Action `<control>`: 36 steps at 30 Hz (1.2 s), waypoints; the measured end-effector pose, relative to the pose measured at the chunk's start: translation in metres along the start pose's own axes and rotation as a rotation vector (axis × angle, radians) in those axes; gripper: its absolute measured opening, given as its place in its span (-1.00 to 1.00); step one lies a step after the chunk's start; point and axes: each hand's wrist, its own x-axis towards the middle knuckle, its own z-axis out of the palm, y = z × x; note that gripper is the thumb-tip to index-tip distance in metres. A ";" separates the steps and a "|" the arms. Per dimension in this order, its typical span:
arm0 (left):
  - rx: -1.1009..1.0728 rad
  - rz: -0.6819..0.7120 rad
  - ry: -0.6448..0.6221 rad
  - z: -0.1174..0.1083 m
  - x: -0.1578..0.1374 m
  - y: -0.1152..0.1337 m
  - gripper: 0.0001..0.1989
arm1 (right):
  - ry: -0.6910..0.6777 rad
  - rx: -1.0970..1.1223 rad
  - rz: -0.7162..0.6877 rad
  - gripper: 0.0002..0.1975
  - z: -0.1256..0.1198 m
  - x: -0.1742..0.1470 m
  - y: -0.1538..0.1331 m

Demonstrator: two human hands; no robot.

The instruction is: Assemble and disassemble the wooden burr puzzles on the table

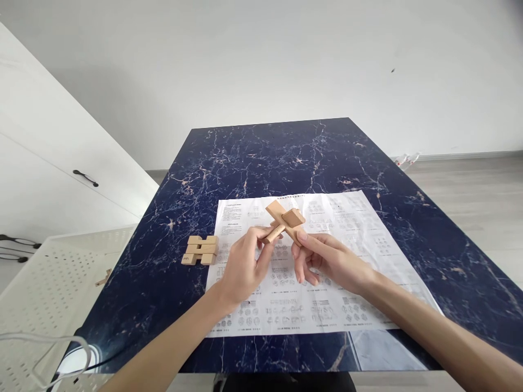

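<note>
Several light wooden puzzle pieces (277,211) cross one another, held up above the printed sheet between both hands. My left hand (250,261) pinches a rounded wooden rod (272,234) that points toward me on the left. The lower right end of a flat bar is pinched by my right hand (333,260), thumb on top and the other fingers curled below. A blocky wooden piece (293,217) sticks up where the pieces meet. How they join in the middle is hidden. Left of the sheet, notched wooden blocks (200,250) lie together on the table.
The instruction sheet (327,313) with small diagrams covers the near middle of the dark blue marbled table (249,158). A perforated white surface (77,261) stands lower at the left, with a white cable (44,338). A grey glossy patch (382,351) lies at the near edge.
</note>
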 end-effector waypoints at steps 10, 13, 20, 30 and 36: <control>-0.059 -0.068 -0.014 0.001 -0.003 -0.001 -0.94 | -0.076 -0.016 0.023 -0.50 0.001 0.000 0.003; -0.057 -0.077 -0.007 0.001 -0.002 0.000 -0.90 | -0.117 -0.033 0.018 -0.49 0.002 0.000 0.004; 0.062 -0.015 0.017 -0.001 0.001 -0.003 -0.82 | -0.139 -0.172 -0.041 -0.50 0.006 -0.002 0.002; 0.087 -0.045 -0.245 -0.002 0.006 -0.003 -0.77 | 0.044 -0.736 -0.217 -0.40 0.009 -0.005 0.012; 0.088 -0.126 -0.289 -0.003 0.007 -0.002 -0.67 | 0.054 -0.648 -0.185 -0.46 0.009 -0.004 0.010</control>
